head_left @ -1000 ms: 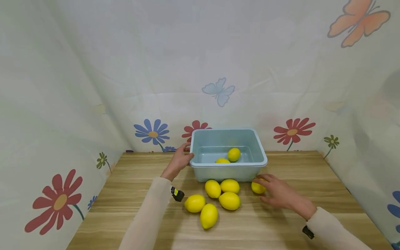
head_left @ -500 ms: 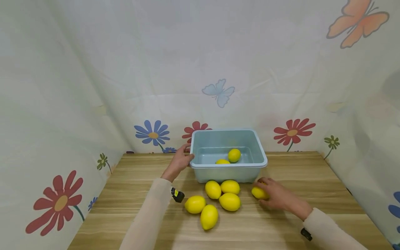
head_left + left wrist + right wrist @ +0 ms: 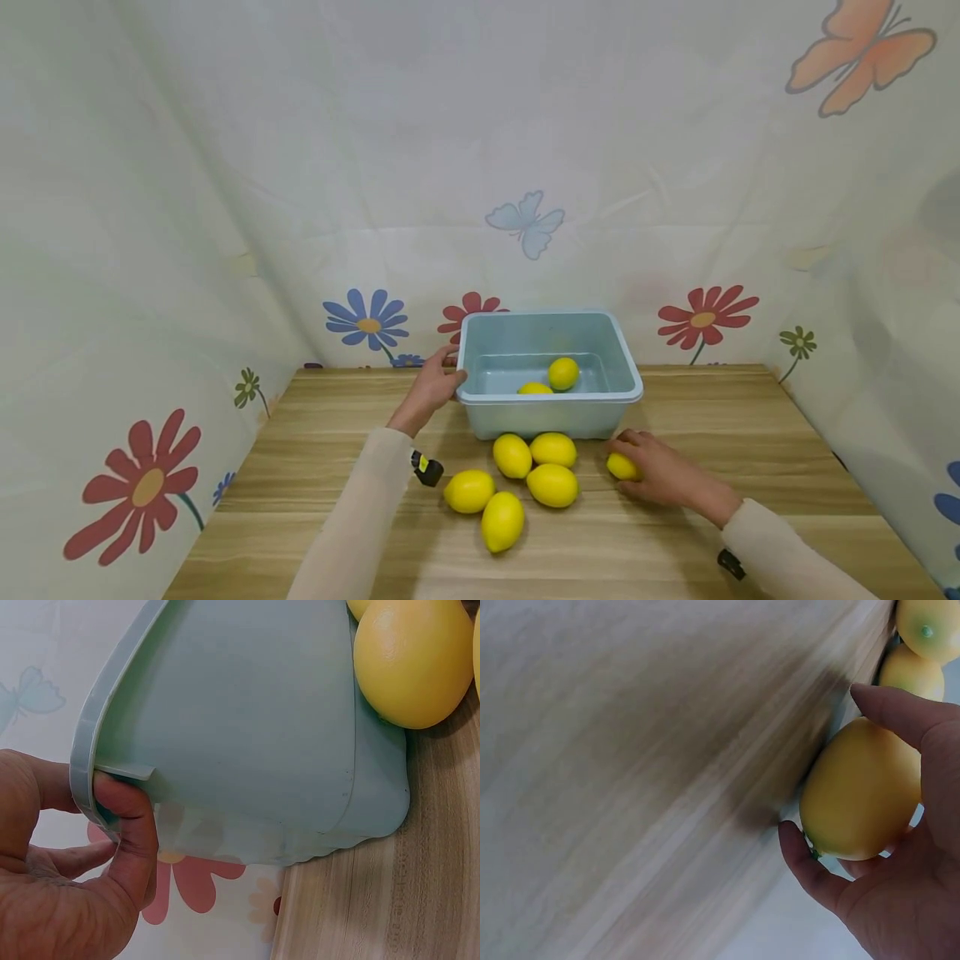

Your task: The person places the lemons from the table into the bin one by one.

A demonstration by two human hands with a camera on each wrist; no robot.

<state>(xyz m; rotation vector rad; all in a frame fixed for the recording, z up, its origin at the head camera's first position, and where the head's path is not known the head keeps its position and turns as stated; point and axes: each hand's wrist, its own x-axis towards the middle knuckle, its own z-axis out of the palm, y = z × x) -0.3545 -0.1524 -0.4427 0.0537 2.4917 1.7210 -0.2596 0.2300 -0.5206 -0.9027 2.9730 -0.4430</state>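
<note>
A light blue plastic tub stands at the back of the table, with two lemons inside. My left hand grips its left rim; in the left wrist view the thumb and fingers curl over that rim. Just off the tub's front right corner, my right hand holds a lemon low at the tabletop. From the right wrist, the thumb and fingers curl around this lemon. Several more lemons lie grouped in front of the tub.
The wood-grain table carries everything. Behind it and at both sides hangs a pale curtain printed with flowers and butterflies. The nearest loose lemon lies left of my right hand, close to the tub's front wall.
My right hand has come down around the lemon, its fingers curling over it, and the lemon has shifted slightly toward me. The left hand, tub and other lemons stay put.
</note>
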